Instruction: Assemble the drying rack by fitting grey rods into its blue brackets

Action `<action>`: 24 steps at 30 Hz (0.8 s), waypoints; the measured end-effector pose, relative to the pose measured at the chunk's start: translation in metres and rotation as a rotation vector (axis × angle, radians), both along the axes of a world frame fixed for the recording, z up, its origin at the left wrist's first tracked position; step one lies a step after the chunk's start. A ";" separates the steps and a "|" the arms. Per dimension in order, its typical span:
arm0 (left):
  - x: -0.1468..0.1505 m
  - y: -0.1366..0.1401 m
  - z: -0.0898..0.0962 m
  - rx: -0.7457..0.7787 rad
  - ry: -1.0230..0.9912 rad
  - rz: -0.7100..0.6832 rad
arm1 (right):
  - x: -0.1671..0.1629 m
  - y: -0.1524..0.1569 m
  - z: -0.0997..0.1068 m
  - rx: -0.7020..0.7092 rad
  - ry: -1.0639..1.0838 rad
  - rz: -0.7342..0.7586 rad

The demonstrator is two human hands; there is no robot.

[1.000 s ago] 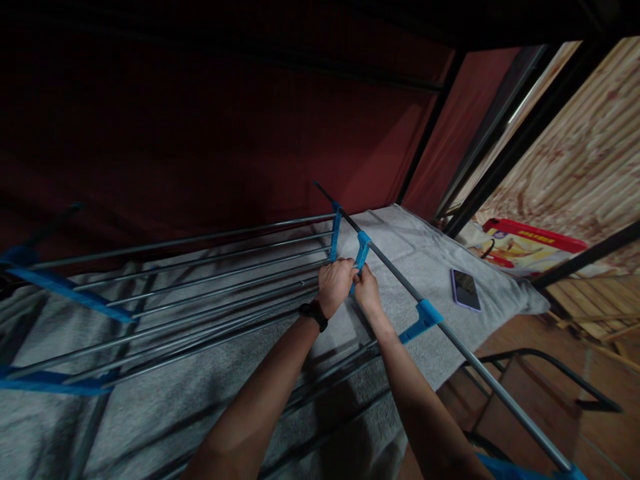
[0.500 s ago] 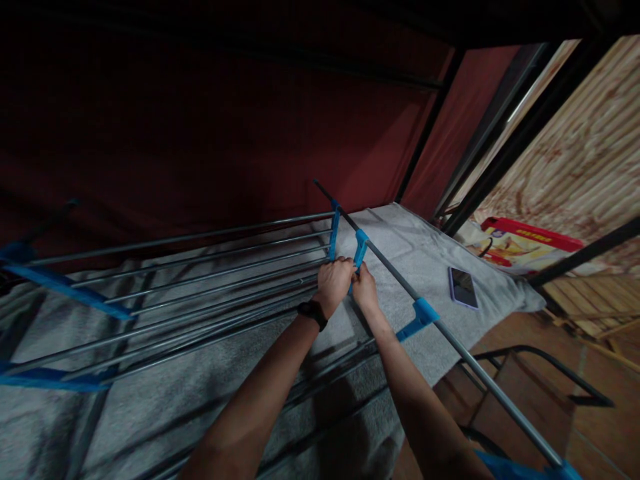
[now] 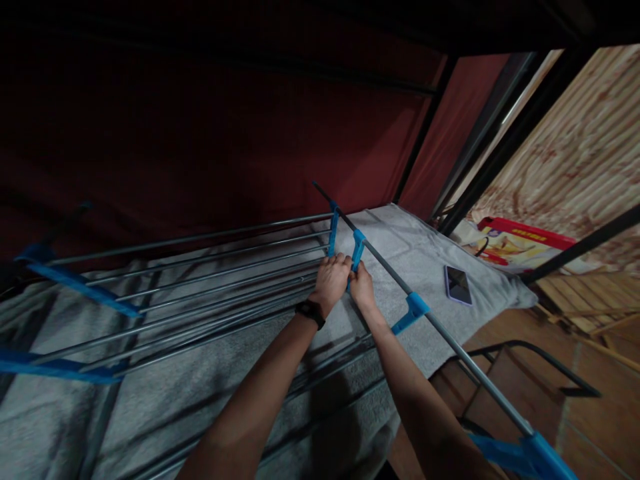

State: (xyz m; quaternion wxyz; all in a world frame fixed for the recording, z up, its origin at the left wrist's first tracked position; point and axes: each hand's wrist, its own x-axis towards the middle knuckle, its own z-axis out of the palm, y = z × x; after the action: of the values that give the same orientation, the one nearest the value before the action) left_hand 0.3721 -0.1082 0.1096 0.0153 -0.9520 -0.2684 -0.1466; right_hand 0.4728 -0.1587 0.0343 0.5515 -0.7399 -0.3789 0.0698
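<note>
A drying rack with grey metal rods [image 3: 220,258] and blue plastic brackets [image 3: 359,248] lies across a grey blanket. My left hand [image 3: 332,280], a dark band on its wrist, is closed at the rod ends beside a blue bracket. Pressed against it, my right hand [image 3: 362,285] has its fingers curled around the lower part of that bracket. The fingers hide the joint between rod and bracket. A long grey pole [image 3: 470,357] runs through the brackets' upper ends, slanting down to the right. More blue brackets [image 3: 83,288] hold the rods at the far left.
A phone [image 3: 458,285] lies on the grey blanket [image 3: 400,230] to the right. Dark bed-frame posts [image 3: 430,127] and a red cloth wall [image 3: 280,133] enclose the back. A chair [image 3: 525,373], wooden slats [image 3: 575,300] and a red-and-yellow box [image 3: 525,241] stand beyond the edge.
The view has shifted slightly, so the rack's left end sits further right in the picture. Both hands remain at the same bracket, with hardly any movement against it.
</note>
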 end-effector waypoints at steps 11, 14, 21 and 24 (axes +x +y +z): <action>-0.022 -0.004 -0.009 0.101 0.041 0.005 | 0.005 0.001 -0.008 0.006 -0.021 0.013; -0.029 -0.005 -0.012 0.094 0.039 0.032 | 0.006 0.002 -0.008 0.002 -0.026 0.012; -0.052 0.005 -0.011 0.074 0.028 0.109 | 0.007 0.003 -0.007 -0.027 -0.008 0.017; -0.058 0.010 -0.012 0.053 0.017 0.126 | 0.006 0.002 -0.006 -0.024 0.006 0.011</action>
State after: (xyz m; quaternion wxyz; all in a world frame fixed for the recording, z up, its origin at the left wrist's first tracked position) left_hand 0.3138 -0.0987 0.0979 0.0519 -0.9336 -0.3238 -0.1443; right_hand 0.4792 -0.1564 0.0283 0.5434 -0.7441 -0.3804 0.0795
